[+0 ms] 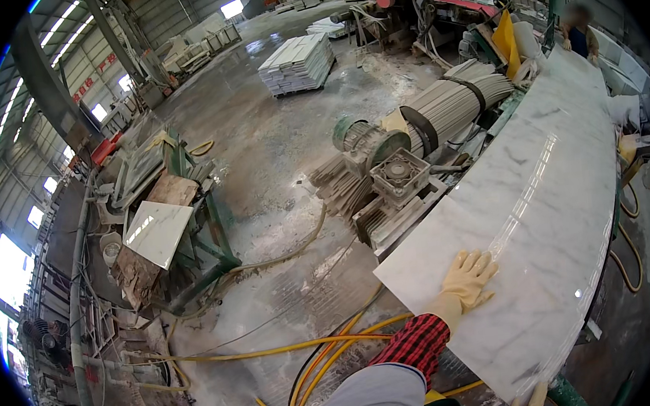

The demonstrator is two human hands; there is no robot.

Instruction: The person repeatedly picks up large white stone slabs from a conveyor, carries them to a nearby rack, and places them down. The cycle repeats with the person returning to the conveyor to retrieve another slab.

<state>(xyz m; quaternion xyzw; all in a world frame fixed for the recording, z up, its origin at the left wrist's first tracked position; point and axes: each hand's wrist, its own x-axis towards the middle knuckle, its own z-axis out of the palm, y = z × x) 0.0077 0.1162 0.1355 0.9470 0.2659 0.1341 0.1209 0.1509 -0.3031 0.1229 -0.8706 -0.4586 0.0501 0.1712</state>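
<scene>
My left hand [465,283], in a cream rubber glove, lies flat with fingers spread on a long polished marble slab [542,207]. The slab is white with grey veins and stretches from close to me toward the far right. At the picture's lower edge, gloved fingers of my right hand [532,401] show at the slab's near edge. The rest of that hand is cut off, so its grip on the slab is hidden. A red-and-black checked sleeve [422,343] covers my left wrist.
Left of the slab stand a motor [370,145] and a bundle of long strips [455,103]. Yellow hoses [276,352] cross the wet floor. A green-framed stand [203,268] holds a white tile [160,231]. Another person [579,38] is at the slab's far end.
</scene>
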